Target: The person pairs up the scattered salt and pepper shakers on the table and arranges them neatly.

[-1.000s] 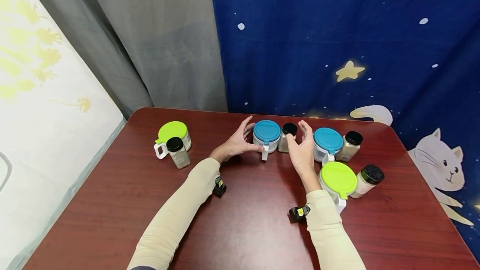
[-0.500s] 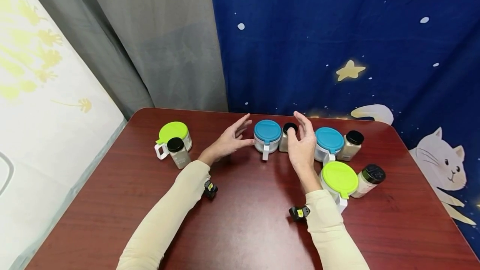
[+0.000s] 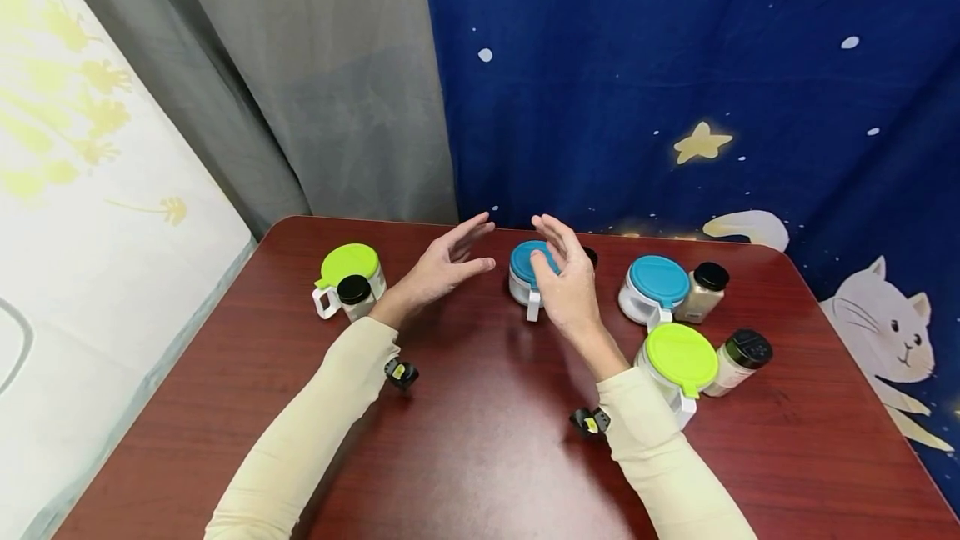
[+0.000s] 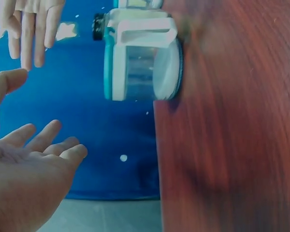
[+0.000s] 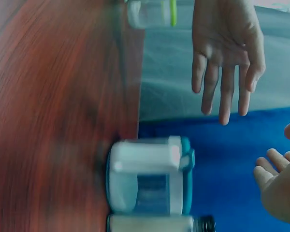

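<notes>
My left hand (image 3: 438,269) hovers over the table, left of the middle seasoning jar, fingers extended and nothing in them. This jar (image 3: 522,288) is clear, with a blue lid and a white handle facing me. My right hand (image 3: 572,286) is raised in front of it with loosely bent fingers, holding nothing and partly covering the lid in the head view. Behind that hand, a spice bottle (image 3: 592,256) shows only part of its black cap. Both wrist views show air between the hands and the middle jar (image 4: 140,72). The spice bottle (image 5: 150,223) stands close beside the jar.
To the left, a green-lidded jar (image 3: 349,261) stands behind a black-capped bottle (image 3: 355,294). On the right are another blue-lidded jar (image 3: 657,280), a black-capped bottle (image 3: 702,294), a green-lidded jar (image 3: 681,357) near my right forearm and a spice shaker (image 3: 735,363).
My left hand has drawn back leftward from the middle jar. My right hand has left the black-capped bottle and shifted left, in front of the jar. The containers stand where they were.
</notes>
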The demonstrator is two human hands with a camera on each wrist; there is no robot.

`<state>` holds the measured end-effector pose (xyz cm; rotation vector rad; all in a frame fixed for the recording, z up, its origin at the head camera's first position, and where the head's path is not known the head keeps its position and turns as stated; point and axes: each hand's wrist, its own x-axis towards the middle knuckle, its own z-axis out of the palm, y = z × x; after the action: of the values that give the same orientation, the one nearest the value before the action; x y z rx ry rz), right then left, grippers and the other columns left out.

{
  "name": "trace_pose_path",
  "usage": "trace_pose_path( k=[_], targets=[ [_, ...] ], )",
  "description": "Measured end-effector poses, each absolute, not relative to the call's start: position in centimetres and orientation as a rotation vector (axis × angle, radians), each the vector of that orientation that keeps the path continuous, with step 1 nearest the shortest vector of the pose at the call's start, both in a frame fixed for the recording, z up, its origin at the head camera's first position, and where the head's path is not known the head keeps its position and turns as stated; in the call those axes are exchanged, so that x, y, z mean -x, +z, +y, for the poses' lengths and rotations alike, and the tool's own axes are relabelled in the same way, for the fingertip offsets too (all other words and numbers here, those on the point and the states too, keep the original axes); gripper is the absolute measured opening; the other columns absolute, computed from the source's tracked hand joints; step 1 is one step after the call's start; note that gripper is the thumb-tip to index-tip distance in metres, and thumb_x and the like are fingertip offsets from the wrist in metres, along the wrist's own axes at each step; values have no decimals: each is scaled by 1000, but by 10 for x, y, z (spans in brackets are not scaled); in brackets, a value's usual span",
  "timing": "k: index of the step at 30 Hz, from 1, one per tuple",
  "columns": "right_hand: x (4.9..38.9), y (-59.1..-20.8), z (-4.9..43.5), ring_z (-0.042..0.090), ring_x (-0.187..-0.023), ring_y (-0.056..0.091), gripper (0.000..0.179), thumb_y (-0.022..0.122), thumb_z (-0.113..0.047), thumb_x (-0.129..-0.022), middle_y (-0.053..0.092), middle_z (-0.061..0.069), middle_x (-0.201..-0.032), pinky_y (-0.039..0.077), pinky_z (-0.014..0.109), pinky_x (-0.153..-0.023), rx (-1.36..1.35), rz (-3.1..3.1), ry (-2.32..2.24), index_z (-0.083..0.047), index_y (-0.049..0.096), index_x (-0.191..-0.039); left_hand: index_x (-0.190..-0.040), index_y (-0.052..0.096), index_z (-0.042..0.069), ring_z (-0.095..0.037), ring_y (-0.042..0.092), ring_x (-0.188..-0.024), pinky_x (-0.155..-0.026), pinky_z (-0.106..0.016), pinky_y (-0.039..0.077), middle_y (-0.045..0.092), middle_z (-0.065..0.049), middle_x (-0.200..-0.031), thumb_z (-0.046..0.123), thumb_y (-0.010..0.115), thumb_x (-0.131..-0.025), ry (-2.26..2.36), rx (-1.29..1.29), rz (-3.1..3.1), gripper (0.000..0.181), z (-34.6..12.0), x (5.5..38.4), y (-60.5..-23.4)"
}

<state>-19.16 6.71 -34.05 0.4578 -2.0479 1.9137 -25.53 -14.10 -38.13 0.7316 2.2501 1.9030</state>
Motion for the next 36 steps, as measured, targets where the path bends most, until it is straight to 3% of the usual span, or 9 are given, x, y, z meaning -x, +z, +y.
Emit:
trace_pose_path(
  k=[8,20,30,36],
  targets=[
    [204,-348,50,29,-140,43,52,52,7,-98,49,20,-149,31,39,-115,-547,-2122,1947,8,41,-149,-160,31,13,-20,34,-146,-118,-47,23,43,-8,-156,3,70,-96,1919,-765,2245,76,-163,251,-366],
    [213,-365,32,18,-137,47,51,58,-3,-99,52,8,-148,35,35,-113,-621,-2186,1866,-4,47,-150,-156,38,7,-24,43,-140,-117,-47,26,51,-15,-149,-4,65,-97,2002,-837,2186,65,-188,248,-359],
    [213,-375,21,15,-136,47,47,58,-4,-98,55,9,-145,35,35,-113,-655,-2263,1822,-3,54,-145,-154,42,8,-22,42,-142,-112,-33,35,47,-13,-152,3,63,-100,1988,-809,2263,58,-214,244,-355],
    [208,-377,7,17,-135,48,49,59,-10,-98,55,7,-146,36,33,-111,-663,-2361,1708,-6,54,-146,-157,35,9,-25,38,-144,-114,-37,34,42,-15,-156,3,61,-101,2017,-766,2257,62,-230,242,-353]
  ],
)
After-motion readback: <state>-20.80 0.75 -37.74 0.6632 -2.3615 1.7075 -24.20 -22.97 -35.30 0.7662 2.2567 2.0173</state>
